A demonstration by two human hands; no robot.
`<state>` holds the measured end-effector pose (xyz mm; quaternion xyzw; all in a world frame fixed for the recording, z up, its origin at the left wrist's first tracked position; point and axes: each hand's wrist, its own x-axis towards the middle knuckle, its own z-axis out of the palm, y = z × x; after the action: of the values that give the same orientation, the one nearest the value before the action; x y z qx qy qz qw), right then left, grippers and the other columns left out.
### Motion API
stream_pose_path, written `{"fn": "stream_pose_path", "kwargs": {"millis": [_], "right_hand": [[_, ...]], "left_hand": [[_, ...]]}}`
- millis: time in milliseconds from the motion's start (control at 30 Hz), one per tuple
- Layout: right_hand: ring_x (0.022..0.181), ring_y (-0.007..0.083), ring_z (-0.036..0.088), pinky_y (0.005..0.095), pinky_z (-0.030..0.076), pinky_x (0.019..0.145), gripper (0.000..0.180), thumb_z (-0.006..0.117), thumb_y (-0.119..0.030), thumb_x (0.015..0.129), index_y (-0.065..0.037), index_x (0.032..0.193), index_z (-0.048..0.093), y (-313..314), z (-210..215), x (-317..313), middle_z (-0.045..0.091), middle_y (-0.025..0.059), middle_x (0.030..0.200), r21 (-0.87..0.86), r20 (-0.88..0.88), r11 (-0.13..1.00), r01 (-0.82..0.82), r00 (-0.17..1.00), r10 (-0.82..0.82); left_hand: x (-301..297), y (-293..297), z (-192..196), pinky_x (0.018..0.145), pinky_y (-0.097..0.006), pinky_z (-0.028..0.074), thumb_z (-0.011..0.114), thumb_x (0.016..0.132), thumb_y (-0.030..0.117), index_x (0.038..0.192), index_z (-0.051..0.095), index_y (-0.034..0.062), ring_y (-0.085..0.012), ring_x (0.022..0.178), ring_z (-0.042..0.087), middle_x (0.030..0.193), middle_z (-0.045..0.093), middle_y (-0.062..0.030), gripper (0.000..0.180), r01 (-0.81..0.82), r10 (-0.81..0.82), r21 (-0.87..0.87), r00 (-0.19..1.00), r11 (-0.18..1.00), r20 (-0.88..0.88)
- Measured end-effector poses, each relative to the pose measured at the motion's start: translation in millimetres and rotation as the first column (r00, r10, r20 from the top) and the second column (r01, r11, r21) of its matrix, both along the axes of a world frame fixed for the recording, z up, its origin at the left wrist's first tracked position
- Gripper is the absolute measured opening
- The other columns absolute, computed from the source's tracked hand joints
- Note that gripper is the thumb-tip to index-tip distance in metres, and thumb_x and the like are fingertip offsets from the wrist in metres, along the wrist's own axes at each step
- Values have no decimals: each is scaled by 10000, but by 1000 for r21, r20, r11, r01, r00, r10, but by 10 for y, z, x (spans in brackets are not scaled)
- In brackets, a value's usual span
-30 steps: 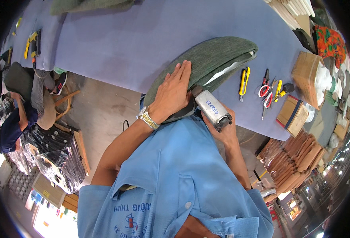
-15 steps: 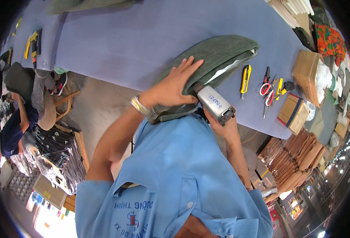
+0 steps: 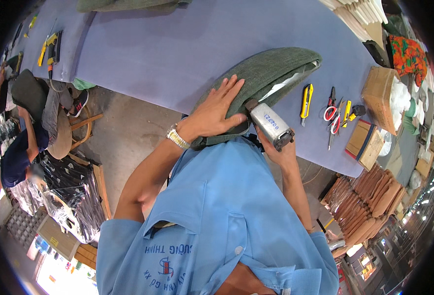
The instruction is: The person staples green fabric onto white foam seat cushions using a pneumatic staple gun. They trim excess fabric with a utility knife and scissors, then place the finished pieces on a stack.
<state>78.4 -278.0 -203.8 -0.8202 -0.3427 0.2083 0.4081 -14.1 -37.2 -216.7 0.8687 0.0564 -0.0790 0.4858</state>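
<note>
A dark green fabric-covered cushion [image 3: 276,64], curved in outline, rests on the blue-topped table [image 3: 143,54] and reaches over its near edge toward my body. A strip of white [image 3: 281,87] shows along the open fold on its right side. My left hand [image 3: 218,112] lies flat on the cushion with its fingers stretched and its thumb out toward the fold. In my right hand [image 3: 279,153] is a silver staple gun [image 3: 271,124], its nose against the cushion's fold close to my left thumb. The gun's body hides part of my right fingers.
Right of the cushion lie a yellow utility knife [image 3: 306,104], red-handled scissors [image 3: 334,118] and other hand tools. Beyond are a cardboard box [image 3: 379,96] and a wooden block [image 3: 362,140]. Another tool [image 3: 54,49] lies far left. A co-worker [image 3: 23,152] is at left.
My view has shifted slightly. My left hand stays spread on the cushion, moved a little, and the staple gun's nose remains at the fold.
</note>
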Motion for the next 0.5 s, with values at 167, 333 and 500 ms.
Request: {"fn": "stream_pose_path", "kwargs": {"millis": [167, 333, 500], "right_hand": [[857, 366, 729, 383, 570, 764, 412, 798, -88, 737, 8, 1122, 687, 31, 62, -76, 739, 179, 984, -25, -32, 1000, 15, 999, -16], [817, 286, 752, 347, 571, 728, 261, 777, -70, 832, -6, 1080, 726, 41, 168, -70, 758, 139, 952, 8, -17, 999, -37, 999, 37], [819, 323, 731, 361, 567, 731, 303, 787, -69, 788, 0, 1072, 711, 135, 328, -5, 738, 158, 973, -63, -48, 994, -94, 995, 91]], "left_hand": [[-14, -101, 70, 1229, -569, 286, 665, 948, 204, 1642, 148, 45, -441, 1557, 203, 1697, 175, -239, 880, -78, 83, 74, 993, 994, -79], [-12, -113, 85, 1217, -575, 315, 687, 925, 150, 1634, 156, 26, -423, 1555, 224, 1696, 184, -231, 894, -94, 102, 92, 991, 991, -90], [-9, -128, 95, 1214, -576, 325, 707, 905, 128, 1636, 159, 38, -405, 1555, 235, 1702, 190, -203, 918, -94, 104, 114, 991, 989, -85]]}}
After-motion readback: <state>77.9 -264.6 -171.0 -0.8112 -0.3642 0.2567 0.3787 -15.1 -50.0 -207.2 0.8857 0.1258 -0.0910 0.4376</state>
